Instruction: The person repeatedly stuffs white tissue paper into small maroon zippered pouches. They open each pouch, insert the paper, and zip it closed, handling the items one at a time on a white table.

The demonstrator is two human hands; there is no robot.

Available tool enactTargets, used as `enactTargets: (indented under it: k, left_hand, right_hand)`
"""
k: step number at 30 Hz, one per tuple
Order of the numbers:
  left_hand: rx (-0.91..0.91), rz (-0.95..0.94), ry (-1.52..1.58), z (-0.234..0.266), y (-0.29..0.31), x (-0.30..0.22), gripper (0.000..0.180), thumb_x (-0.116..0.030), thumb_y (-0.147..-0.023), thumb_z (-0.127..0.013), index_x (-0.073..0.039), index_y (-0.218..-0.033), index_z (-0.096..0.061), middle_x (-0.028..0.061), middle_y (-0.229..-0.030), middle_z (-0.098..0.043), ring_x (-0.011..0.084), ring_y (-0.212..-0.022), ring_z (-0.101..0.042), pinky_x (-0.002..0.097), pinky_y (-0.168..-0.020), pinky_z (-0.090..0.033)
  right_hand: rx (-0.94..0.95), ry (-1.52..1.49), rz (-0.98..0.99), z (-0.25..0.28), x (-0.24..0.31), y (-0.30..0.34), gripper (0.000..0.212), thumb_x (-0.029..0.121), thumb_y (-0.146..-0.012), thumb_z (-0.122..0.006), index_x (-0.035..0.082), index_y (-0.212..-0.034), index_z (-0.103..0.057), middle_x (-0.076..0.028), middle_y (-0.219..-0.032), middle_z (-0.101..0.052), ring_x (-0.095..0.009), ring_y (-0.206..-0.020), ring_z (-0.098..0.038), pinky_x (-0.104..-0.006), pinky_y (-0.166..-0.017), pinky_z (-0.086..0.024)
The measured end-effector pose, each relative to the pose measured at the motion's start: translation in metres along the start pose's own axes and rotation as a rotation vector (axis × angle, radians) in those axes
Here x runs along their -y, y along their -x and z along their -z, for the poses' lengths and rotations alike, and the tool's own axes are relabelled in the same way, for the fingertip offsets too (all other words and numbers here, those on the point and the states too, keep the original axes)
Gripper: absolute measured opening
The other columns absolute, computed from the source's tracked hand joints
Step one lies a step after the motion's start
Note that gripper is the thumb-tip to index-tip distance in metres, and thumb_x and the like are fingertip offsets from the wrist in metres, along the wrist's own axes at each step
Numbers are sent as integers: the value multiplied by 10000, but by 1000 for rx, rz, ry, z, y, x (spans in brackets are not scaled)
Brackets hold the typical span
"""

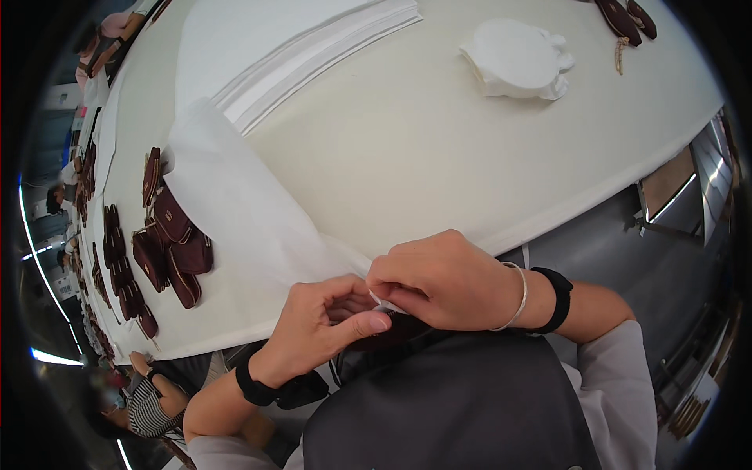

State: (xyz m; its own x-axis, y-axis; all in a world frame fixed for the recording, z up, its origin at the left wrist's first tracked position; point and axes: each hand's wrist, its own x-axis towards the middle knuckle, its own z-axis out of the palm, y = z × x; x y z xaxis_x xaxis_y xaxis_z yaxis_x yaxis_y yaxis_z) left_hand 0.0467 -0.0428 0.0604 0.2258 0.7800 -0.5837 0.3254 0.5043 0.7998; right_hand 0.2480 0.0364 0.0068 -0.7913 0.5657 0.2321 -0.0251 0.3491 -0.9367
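Close to my body, at the table's near edge, my two hands meet. My right hand [450, 282] has its fingers pinched on a bit of thin white sheet [262, 207], whose loose length seems to trail across the tabletop from the left. Beside it, my left hand [329, 317] curls its fingers, thumb laid along a dark maroon pouch [392, 333] with what looks like a zip at its upper edge. Most of that pouch is hidden under my hands. Whether the white bit lies inside the pouch opening, I cannot tell.
Several maroon zip pouches [176, 251] lie on the table [376, 157] at left, with a row of more [121, 270] beyond. A stack of white sheets [321, 63] lies at the back. White glove-like cloth [521, 59] and maroon pouches [623, 19] are at right. A co-worker [153, 403] sits lower left.
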Motion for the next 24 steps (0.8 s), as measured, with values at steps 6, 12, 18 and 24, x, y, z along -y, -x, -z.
enactTargets:
  k: [6,12,18,24]
  left_hand:
    - [-88,108,211,1,-9,11,207,-135,-941,-775,-23,-1024,-622,43,-814,-736,40,-771,-673,187,-642,-489]
    - [-29,238,310,10,-9,16,147,-114,-969,-736,-22,-1011,-629,50,-896,-762,28,-780,-656,183,-654,-497]
    - [213,430,358,23,-10,9,293,-112,-983,-713,10,-1241,-646,61,-1030,-750,56,-914,-656,218,-798,-531]
    - [618,401,462,37,-12,2,490,-211,-974,-736,16,-1381,-587,56,-1252,-666,96,-1126,-592,285,-956,-493]
  right_hand:
    - [38,-328,-265,8,4,1,72,7,-865,-658,22,-934,-650,-107,-861,-706,-281,-660,-661,-376,-599,-518]
    - [-105,-55,70,0,-3,34,216,89,-858,-764,31,-1052,-688,-101,-937,-690,-267,-820,-675,-366,-708,-551]
    - [-41,51,79,-7,-8,33,252,159,-830,-779,70,-1042,-675,-64,-937,-633,-252,-891,-621,-364,-768,-520]
    - [-14,-106,73,-10,-13,30,171,151,-833,-767,66,-933,-656,-55,-879,-619,-263,-852,-612,-377,-744,-502]
